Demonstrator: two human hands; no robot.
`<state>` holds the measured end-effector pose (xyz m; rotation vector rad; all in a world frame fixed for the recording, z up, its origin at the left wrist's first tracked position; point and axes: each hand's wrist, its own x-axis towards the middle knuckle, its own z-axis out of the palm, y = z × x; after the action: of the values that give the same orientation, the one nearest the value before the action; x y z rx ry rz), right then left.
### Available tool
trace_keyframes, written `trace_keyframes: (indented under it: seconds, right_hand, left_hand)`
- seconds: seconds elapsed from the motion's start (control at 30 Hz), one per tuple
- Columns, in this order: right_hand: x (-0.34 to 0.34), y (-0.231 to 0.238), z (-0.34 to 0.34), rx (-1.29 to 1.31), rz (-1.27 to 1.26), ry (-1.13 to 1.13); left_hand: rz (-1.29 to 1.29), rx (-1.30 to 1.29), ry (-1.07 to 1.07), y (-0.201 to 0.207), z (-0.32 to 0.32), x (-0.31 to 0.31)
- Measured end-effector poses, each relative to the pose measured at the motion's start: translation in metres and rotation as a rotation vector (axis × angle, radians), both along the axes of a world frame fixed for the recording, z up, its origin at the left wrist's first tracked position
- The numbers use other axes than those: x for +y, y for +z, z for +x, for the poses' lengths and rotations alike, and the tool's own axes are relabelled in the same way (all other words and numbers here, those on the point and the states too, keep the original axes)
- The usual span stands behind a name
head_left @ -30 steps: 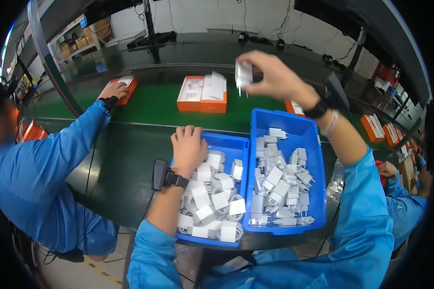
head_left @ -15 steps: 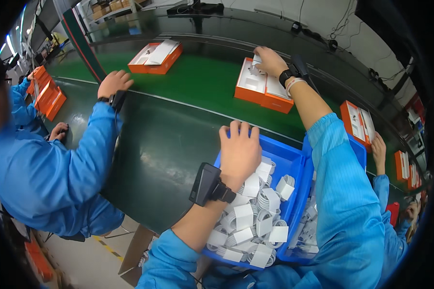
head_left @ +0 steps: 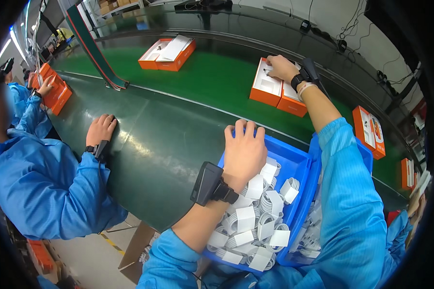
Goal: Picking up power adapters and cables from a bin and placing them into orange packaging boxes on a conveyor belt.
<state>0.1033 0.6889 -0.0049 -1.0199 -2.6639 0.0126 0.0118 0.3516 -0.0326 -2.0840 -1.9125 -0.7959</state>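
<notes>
My right hand (head_left: pixel 282 68) reaches into an open orange box (head_left: pixel 265 91) with a white inside, standing on the green conveyor belt. Its fingers curl down at the far part of the tray; whatever they grip is hidden beneath them. Small dark bits show in the tray near the fingertips. My left hand (head_left: pixel 245 153) lies palm down over the far left corner of a blue bin (head_left: pixel 294 161), fingers spread and bent over its rim. Below that hand the bin holds a heap of coiled white cables (head_left: pixel 246 219) with white paper wraps.
A second blue bin (head_left: pixel 313 180) with small white packs stands right of the first, partly under my right arm. More orange boxes (head_left: pixel 171 55) sit along the belt. At left, a co-worker's hand (head_left: pixel 101 131) rests on the dark green table (head_left: pixel 149 164). A green post (head_left: pixel 89 45) rises there.
The white piece seen at my right fingertips no longer shows; that hand is lower in the box. The co-worker's hand at left has drawn back from the belt. The view has shifted slightly.
</notes>
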Motion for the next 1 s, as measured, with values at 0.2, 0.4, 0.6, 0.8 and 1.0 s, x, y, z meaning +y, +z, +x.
trace_keyframes:
  seconds: [0.2, 0.4, 0.6, 0.8, 1.0]
  right_hand:
    - [0.003, -0.017, 0.012, -0.005, 0.011, -0.053]
    - [-0.021, 0.015, 0.018, -0.226, -0.008, -0.090]
    - [-0.223, 0.073, 0.042, 0.158, -0.620, 0.495]
    - [-0.286, 0.032, 0.077, -0.215, -0.464, 0.382]
    - [-0.278, 0.028, 0.086, -0.326, -0.444, 0.469]
  left_hand:
    - [0.002, 0.001, -0.009, 0.002, 0.002, -0.003]
    - [0.048, -0.027, -0.023, 0.000, 0.003, 0.003]
    - [0.009, -0.187, 0.032, 0.001, -0.009, 0.006]
    - [0.088, -0.239, -0.026, -0.005, -0.010, 0.010]
    - [0.049, -0.216, -0.003, -0.003, -0.004, 0.005]
